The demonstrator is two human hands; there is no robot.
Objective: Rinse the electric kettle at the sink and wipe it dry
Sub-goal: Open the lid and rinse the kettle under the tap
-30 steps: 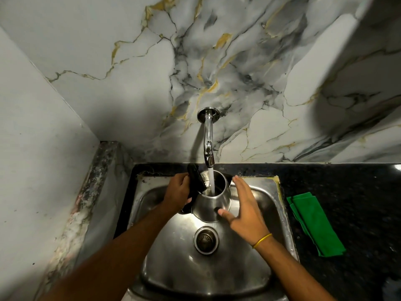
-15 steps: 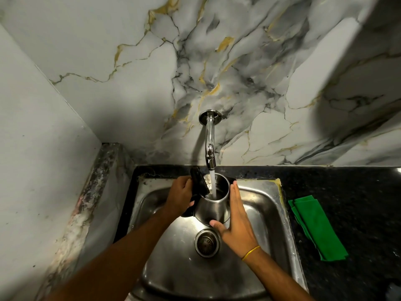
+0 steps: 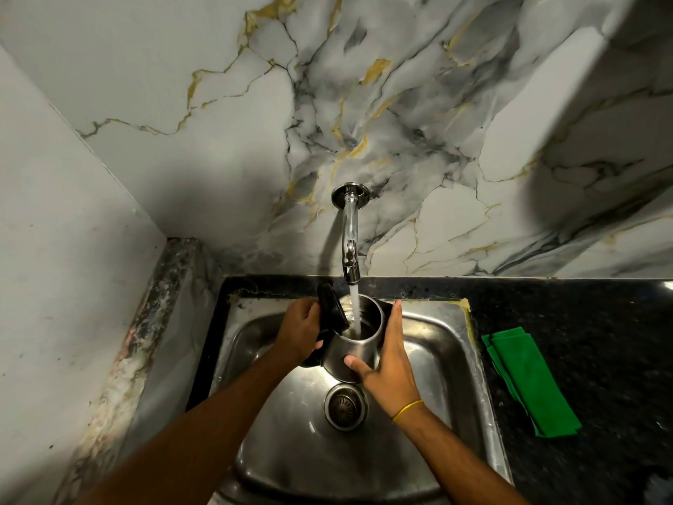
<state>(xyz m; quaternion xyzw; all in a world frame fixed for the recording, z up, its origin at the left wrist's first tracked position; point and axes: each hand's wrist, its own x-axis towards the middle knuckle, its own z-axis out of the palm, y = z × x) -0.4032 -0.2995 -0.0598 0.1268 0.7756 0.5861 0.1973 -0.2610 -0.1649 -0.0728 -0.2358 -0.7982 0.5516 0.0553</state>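
A steel electric kettle [image 3: 349,353] with its black lid [image 3: 332,312] flipped open is held upright over the steel sink [image 3: 442,344], right under the wall tap [image 3: 350,246]. Water runs from the tap into the kettle's mouth. My left hand [image 3: 300,331] grips the black handle on the kettle's left side. My right hand [image 3: 391,355] lies flat against the kettle's right side, thumb across the front of the body. A folded green cloth [image 3: 528,380] lies on the black counter to the right of the sink.
The sink drain [image 3: 345,405] sits just below the kettle. A black speckled counter [image 3: 597,333] runs to the right. A marble-patterned wall [image 3: 400,122] stands behind, and a plain wall with a stone ledge [image 3: 145,340] closes in the left.
My right hand has moved in from hovering beside the kettle to pressing against its right side. The kettle has stayed under the running water.
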